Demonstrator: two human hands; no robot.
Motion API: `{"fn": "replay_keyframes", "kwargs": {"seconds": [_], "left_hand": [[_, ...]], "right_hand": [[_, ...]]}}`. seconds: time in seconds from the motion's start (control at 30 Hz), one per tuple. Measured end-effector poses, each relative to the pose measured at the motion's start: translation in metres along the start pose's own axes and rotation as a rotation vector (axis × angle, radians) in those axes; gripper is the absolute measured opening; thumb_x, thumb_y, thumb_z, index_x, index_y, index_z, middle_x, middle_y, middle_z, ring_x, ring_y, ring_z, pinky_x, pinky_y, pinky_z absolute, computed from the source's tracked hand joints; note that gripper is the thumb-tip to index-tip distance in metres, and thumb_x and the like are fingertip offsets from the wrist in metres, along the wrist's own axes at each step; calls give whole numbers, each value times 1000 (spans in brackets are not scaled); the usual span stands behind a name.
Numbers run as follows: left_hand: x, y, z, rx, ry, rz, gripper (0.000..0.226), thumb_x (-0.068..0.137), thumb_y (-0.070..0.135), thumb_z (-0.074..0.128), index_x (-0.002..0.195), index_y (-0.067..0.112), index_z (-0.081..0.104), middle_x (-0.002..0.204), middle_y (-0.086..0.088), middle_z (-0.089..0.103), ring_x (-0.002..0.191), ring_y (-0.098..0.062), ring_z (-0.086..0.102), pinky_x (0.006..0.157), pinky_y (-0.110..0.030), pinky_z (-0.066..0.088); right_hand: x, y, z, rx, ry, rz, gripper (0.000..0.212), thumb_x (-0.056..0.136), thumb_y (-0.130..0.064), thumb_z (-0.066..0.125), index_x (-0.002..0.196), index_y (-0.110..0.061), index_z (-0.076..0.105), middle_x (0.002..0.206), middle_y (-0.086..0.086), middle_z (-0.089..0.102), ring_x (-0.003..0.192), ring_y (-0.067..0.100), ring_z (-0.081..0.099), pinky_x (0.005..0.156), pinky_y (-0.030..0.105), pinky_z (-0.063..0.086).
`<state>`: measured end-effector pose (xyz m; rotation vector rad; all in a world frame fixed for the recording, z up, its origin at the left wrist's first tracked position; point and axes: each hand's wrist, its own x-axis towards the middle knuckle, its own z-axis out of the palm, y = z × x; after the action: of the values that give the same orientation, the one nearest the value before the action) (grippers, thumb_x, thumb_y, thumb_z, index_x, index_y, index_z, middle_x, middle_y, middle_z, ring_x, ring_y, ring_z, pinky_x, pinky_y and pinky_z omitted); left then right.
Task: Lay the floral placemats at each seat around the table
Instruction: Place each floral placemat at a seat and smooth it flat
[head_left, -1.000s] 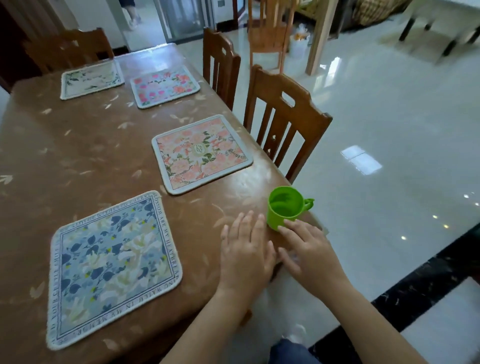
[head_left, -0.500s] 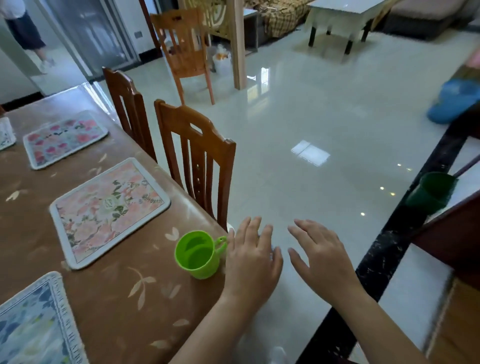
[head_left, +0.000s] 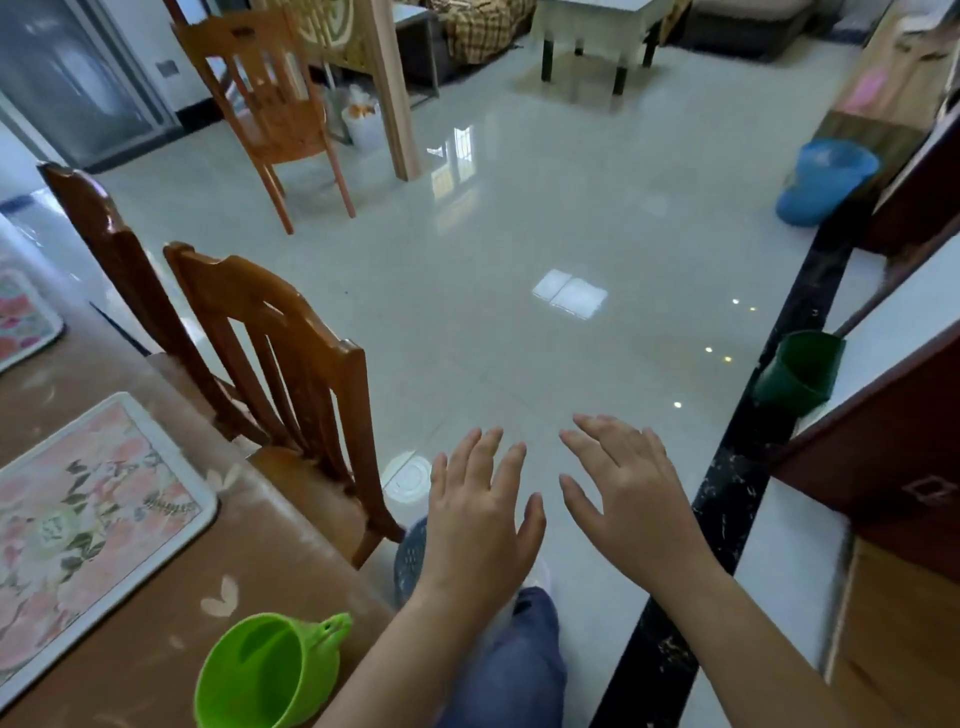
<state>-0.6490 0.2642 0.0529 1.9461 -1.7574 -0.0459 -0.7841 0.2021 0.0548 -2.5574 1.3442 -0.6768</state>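
Note:
A pink floral placemat (head_left: 88, 525) lies on the brown table (head_left: 156, 660) at the lower left. The corner of a second pink placemat (head_left: 21, 317) shows at the left edge. My left hand (head_left: 480, 519) hovers palm down with fingers spread, off the table's edge and over the floor. My right hand (head_left: 631, 493) floats beside it, fingers also spread. Neither hand holds anything.
A green plastic cup (head_left: 270, 670) stands on the table's near corner. Two wooden chairs (head_left: 291, 374) are pushed in along the table's right side. A third chair (head_left: 265, 104) stands farther off on the tiled floor. A dark green cup (head_left: 800, 371) and a blue bin (head_left: 823, 179) are to the right.
The view has swung right, away from the table. Both hands have lifted off the table's corner by the green cup and now hover over the floor.

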Motion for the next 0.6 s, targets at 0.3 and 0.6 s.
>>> {"fn": "replay_keyframes", "kwargs": {"seconds": [0.3,0.6], "left_hand": [[146,-38,57,37,66,-103,46,71,17,75,113,4,60,120,-21,60,114,-39,53,90,-61,39],[252,-65,65,69,123,-222,45,71,14,75,112,3,60,119,-20,61,113,-39,53,90,-60,39]], "right_hand": [[165,59,29,-72,-102,-174,39,73,-16,73,109,-7,62,116,14,64,110,33,58,91,58,42],[278,84,40,-24,-128,-251,40,74,-15,72,111,-7,61,119,14,63,113,33,56,93,58,42]]}}
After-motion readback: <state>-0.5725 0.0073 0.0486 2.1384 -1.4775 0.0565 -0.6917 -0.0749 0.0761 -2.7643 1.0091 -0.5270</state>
